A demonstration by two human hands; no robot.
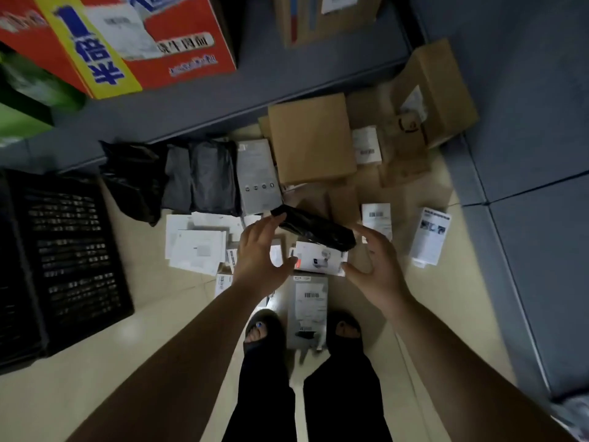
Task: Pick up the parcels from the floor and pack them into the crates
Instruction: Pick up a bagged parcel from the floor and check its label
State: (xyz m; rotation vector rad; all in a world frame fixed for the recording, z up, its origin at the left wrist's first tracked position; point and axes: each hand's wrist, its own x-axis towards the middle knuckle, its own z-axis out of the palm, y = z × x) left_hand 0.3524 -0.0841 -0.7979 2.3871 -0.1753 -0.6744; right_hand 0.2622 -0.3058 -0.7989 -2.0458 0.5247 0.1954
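Our left hand and right hand hang loose either side of a black parcel; black crate, mesh bottom showing, sits left on beige floor.

Scattered parcels crowd the floor ahead; bare tile lies by the crate.
A bare strip separates the crate from the parcels; a grey shelf edge runs behind them, and a grey panel closes the right side.

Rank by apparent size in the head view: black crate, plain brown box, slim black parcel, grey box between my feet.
1. black crate
2. plain brown box
3. slim black parcel and grey box look alike, and the parcel may be nearer the camera: unranked.
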